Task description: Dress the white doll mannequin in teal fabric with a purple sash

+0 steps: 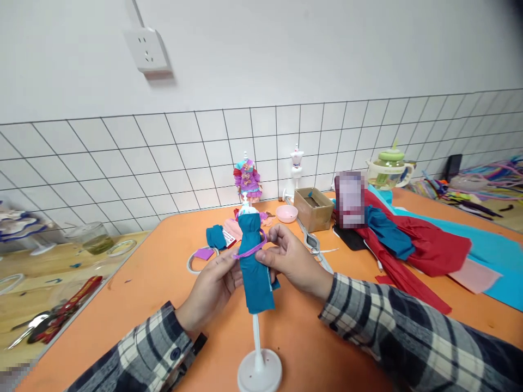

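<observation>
A small white doll mannequin stand stands upright in front of me, wrapped in a teal fabric dress. Around the dress's waist runs a thin purple ribbon, with a loop rising on its right side. On the left, my left hand is closed, its thumb against the ribbon and its fingers partly behind the dress. My right hand pinches the ribbon at the right side, thumb in front of the dress. Some of the right fingertips are hidden behind the cloth.
Behind stand a mannequin in a purple dress, a bare mannequin, a pink bowl and a cardboard box. Scissors and a tape roll lie nearby. Rightward are a propped phone, red fabric and a teapot.
</observation>
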Demonstrator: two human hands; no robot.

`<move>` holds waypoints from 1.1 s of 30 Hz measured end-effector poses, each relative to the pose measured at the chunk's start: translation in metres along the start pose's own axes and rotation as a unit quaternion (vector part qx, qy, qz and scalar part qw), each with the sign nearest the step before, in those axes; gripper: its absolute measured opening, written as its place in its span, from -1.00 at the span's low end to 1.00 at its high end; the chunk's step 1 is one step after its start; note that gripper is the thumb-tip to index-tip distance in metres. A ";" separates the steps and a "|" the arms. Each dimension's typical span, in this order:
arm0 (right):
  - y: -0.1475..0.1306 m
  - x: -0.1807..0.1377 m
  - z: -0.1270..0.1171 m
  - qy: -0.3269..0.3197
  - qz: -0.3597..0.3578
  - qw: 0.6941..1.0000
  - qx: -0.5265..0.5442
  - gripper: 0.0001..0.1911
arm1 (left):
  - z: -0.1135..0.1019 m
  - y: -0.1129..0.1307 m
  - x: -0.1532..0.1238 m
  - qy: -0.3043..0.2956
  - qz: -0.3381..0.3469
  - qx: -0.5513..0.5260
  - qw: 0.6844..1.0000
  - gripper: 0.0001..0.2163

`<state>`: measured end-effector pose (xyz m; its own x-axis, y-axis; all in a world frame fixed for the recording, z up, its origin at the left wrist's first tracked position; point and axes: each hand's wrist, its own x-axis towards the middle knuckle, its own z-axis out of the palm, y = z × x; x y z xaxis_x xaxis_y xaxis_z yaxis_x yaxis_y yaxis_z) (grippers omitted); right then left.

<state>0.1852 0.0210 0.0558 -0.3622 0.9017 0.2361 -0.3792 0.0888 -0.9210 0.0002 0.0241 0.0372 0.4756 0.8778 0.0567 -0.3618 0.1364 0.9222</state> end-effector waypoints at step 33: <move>0.002 -0.002 -0.015 0.059 0.074 0.933 -0.347 -0.88 | -0.011 -0.023 -0.005 -0.007 0.013 -0.069 0.998 -0.71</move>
<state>0.1980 0.0261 0.0489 -0.2545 0.9626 0.0930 0.3250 0.1757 -0.9293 -0.0031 0.0217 0.0118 0.4753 0.8756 0.0862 -0.4800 0.1760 0.8594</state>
